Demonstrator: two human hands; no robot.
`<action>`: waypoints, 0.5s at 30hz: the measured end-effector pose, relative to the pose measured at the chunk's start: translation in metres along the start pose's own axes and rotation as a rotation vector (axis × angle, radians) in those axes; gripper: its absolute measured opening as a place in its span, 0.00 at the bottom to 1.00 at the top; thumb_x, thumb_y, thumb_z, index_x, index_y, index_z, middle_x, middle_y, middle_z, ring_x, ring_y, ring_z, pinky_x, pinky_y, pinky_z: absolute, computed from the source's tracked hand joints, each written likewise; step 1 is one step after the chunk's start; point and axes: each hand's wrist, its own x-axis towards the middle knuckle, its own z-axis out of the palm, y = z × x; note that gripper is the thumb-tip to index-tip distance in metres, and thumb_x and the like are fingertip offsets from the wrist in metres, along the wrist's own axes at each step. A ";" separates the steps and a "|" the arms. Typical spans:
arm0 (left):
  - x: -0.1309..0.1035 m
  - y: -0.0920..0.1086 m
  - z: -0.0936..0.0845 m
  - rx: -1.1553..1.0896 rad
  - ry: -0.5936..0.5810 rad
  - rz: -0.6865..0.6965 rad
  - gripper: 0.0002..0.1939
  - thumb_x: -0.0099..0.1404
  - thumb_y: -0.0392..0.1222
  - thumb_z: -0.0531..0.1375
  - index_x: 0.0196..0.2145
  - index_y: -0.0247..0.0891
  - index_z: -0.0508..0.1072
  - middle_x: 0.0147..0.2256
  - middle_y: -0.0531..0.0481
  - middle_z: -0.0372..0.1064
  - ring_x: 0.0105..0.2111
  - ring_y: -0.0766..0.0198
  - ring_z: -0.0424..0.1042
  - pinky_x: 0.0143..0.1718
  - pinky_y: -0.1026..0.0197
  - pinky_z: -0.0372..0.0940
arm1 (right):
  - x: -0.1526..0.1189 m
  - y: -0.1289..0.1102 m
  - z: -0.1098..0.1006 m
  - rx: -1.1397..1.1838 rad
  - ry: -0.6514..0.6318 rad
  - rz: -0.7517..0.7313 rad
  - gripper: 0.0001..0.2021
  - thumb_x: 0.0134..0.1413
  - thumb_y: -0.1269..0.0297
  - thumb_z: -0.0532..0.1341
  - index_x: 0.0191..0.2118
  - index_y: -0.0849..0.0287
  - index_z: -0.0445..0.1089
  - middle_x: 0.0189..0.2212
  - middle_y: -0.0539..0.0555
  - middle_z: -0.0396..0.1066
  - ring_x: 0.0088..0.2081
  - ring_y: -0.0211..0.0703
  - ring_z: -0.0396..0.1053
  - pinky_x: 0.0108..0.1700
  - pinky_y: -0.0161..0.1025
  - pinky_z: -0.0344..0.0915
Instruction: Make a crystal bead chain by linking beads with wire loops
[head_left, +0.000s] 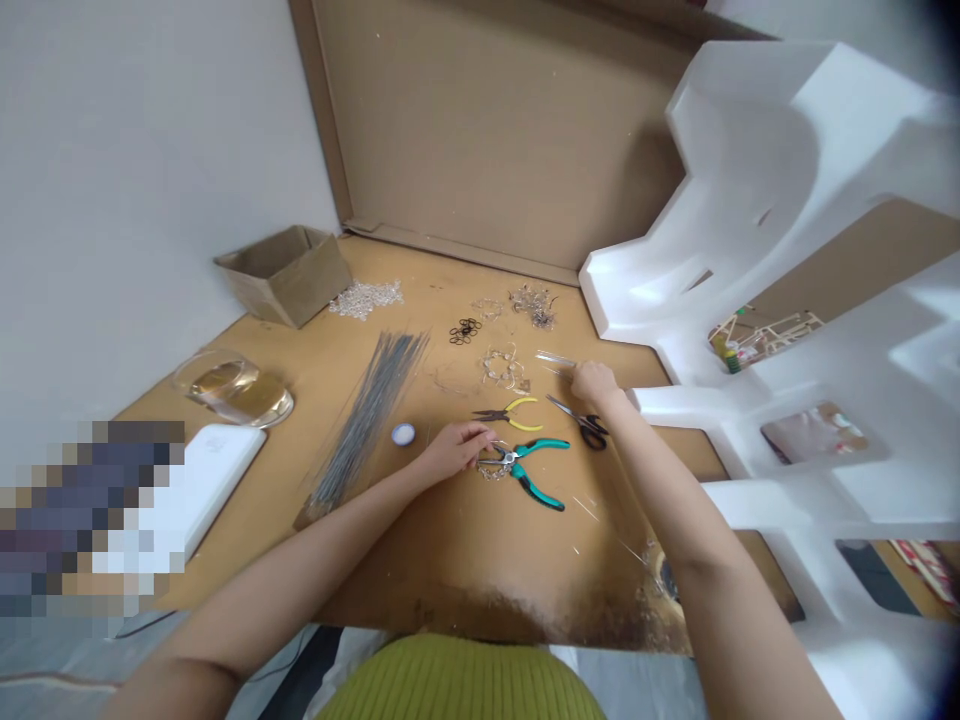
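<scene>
My left hand [456,450] is closed in a pinch beside the jaws of teal-handled pliers [537,472]. A small ring of clear beads and wire [495,474] lies around those jaws, right at my fingertips; whether the fingers grip it is hard to make out. Farther right, my right hand [594,382] is closed, its fingertips turned down and hidden, next to thin clear strips [555,358]. Black-handled scissors [589,428] lie just below it. Between the hands rest yellow-handled pliers [517,414] and, behind them, a larger beaded wire ring [501,368].
Grey wires [371,415] lie in a bundle left of centre, near a small round white-and-blue lid [403,434]. Clear beads [366,298], black rings [464,331] and a cardboard box [285,275] sit farther back. A glass container [236,388] stands left; white moulded foam [750,220] borders the right.
</scene>
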 end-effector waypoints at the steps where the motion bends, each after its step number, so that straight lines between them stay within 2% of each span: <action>1: 0.000 0.000 0.000 0.013 0.014 0.014 0.20 0.60 0.54 0.53 0.36 0.33 0.72 0.21 0.54 0.65 0.17 0.73 0.60 0.20 0.69 0.56 | 0.001 0.001 0.000 0.005 -0.010 0.001 0.18 0.57 0.60 0.57 0.51 0.63 0.64 0.48 0.59 0.65 0.45 0.45 0.67 0.45 0.48 0.67; 8: -0.001 0.002 0.002 0.063 0.124 0.152 0.16 0.60 0.51 0.55 0.37 0.34 0.70 0.27 0.53 0.65 0.19 0.73 0.62 0.22 0.68 0.58 | -0.003 0.015 -0.005 0.105 -0.055 0.019 0.16 0.58 0.59 0.57 0.49 0.63 0.65 0.46 0.58 0.67 0.44 0.44 0.68 0.44 0.47 0.67; 12: -0.001 0.002 -0.002 0.059 0.137 0.157 0.18 0.62 0.51 0.53 0.40 0.33 0.69 0.27 0.52 0.65 0.19 0.72 0.62 0.22 0.68 0.59 | -0.015 0.020 -0.013 0.234 -0.029 -0.022 0.11 0.52 0.62 0.60 0.37 0.64 0.72 0.36 0.61 0.73 0.38 0.45 0.71 0.39 0.35 0.63; 15: 0.000 0.010 -0.012 0.210 0.260 0.243 0.17 0.64 0.49 0.52 0.44 0.35 0.69 0.34 0.50 0.67 0.21 0.72 0.62 0.25 0.67 0.60 | -0.027 0.016 -0.021 0.349 -0.005 -0.082 0.09 0.48 0.65 0.58 0.35 0.63 0.73 0.34 0.57 0.75 0.36 0.42 0.71 0.34 0.31 0.61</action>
